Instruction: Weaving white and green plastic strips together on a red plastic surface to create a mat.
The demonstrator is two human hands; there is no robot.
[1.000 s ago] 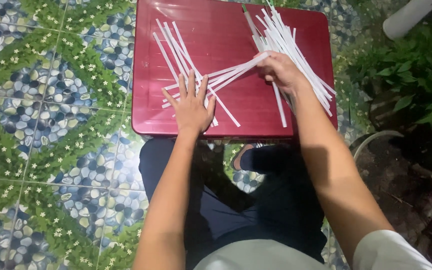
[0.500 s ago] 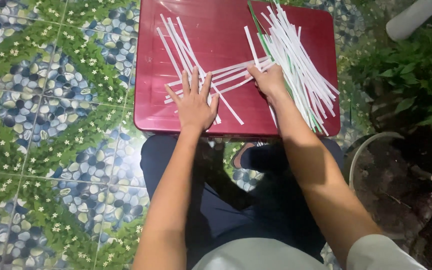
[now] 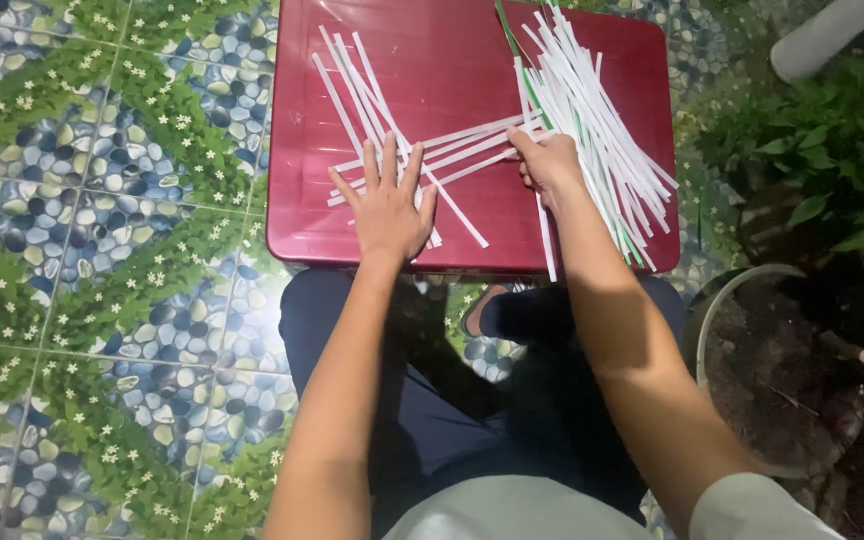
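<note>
Two hands on the red plastic table (image 3: 432, 70), both arms reaching forward from my lap. My left hand (image 3: 389, 208) lies flat, palm down, fingers spread, near the table's near edge; it presses the lower ends of the crossed white strips (image 3: 422, 150), a small set laid in a loose lattice left of the table's middle. It grips nothing. My right hand (image 3: 552, 165) sits right of the table's middle, wrist bent, fingers curled down onto the right ends of the crosswise strips; whether it pinches one or only presses, I cannot tell.

The loose strip pile (image 3: 592, 110) fans along the table's right side, some green-edged; several ends overhang the near edge. The table's far left corner is bare red surface. Left of the table, pebble-patterned floor tiles (image 3: 102, 250). Right of it, leafy plants (image 3: 832, 150) and a round pot rim (image 3: 732, 290) stand close.
</note>
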